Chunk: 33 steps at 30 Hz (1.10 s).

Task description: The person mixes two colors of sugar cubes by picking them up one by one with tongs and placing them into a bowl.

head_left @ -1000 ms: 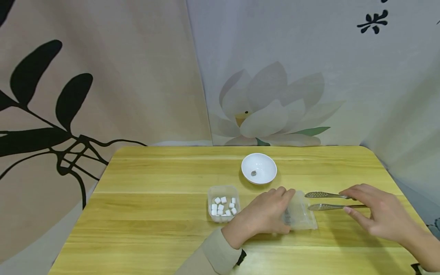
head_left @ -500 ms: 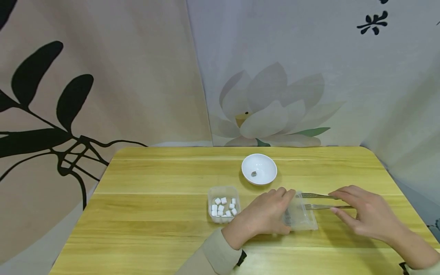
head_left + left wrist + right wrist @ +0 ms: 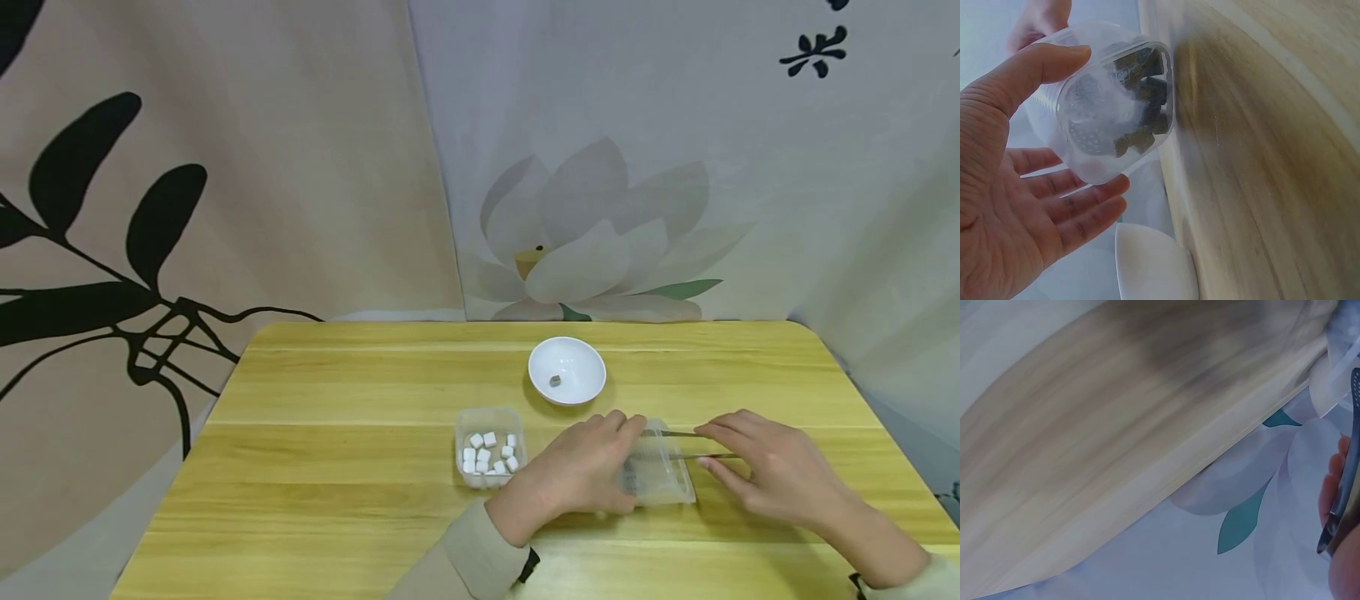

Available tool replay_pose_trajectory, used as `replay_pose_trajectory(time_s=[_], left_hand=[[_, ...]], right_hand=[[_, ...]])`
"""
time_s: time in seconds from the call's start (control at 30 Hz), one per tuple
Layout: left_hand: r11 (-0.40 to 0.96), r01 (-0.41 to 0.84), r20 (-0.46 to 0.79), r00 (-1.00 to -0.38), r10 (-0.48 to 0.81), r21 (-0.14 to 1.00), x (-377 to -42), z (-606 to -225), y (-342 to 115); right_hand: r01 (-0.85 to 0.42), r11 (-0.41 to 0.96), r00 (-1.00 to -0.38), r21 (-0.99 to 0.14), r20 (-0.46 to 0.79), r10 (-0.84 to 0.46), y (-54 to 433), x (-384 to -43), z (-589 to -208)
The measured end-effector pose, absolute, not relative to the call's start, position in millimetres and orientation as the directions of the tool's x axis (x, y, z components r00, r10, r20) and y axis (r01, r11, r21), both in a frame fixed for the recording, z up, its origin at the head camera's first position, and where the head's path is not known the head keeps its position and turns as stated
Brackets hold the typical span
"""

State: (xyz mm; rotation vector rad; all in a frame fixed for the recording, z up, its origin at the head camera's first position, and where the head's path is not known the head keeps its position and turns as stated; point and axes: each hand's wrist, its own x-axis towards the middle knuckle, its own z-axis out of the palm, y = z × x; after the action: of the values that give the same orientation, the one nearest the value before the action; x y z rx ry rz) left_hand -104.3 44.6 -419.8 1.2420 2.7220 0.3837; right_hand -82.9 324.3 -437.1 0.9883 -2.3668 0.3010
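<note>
My left hand [image 3: 577,471] grips a clear plastic container [image 3: 663,479] lying tipped on its side, its mouth toward the right. In the left wrist view, the thumb lies over the container [image 3: 1100,165] and the fingers are beneath it; several dark cubes [image 3: 1152,92] sit inside along the table-side wall. My right hand [image 3: 780,467] holds metal tongs [image 3: 686,457] with the two arms spread apart. Their perforated tips [image 3: 1088,137] are inside the container, blurred through the plastic; I cannot tell whether they touch a cube. The right wrist view shows only part of the tongs [image 3: 1350,469].
A second clear container [image 3: 489,483] with several white cubes [image 3: 483,456] stands left of my left hand. Behind stands a white bowl [image 3: 581,367] with one small greyish-brown piece [image 3: 555,381] in it. A patterned cloth [image 3: 337,167] hangs behind the wooden table [image 3: 315,500].
My right hand has moved left, carrying the tongs' tips from outside the container's mouth to inside it. My left hand and the container stay in place.
</note>
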Motion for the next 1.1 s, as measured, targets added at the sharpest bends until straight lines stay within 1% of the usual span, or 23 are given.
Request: replay_pose_trajectory(time_s=[0.3, 0.7, 0.87, 1.1], left_hand=[[0.634, 0.719, -0.01, -0.659, 0.752, 0.285, -103.1, -419.4, 45.0], [0.629, 0.73, -0.003, -0.652, 0.758, 0.266, -102.3, -418.9, 45.9], [0.631, 0.727, -0.005, -0.654, 0.756, 0.27, -102.3, -419.0, 46.1], [0.623, 0.73, 0.006, -0.651, 0.759, 0.279, -102.2, -419.5, 45.4]], right_hand=[[-0.726, 0.687, -0.55, 0.031, 0.574, -0.607, 316.5, -83.2, -436.4], [-0.733, 0.68, -0.549, 0.015, 0.577, -0.605, 317.8, -83.7, -435.9], [-0.722, 0.692, -0.557, 0.017, 0.579, -0.595, 321.5, -81.6, -433.5], [-0.681, 0.732, -0.601, -0.015, 0.582, -0.547, 335.9, -72.2, -428.6]])
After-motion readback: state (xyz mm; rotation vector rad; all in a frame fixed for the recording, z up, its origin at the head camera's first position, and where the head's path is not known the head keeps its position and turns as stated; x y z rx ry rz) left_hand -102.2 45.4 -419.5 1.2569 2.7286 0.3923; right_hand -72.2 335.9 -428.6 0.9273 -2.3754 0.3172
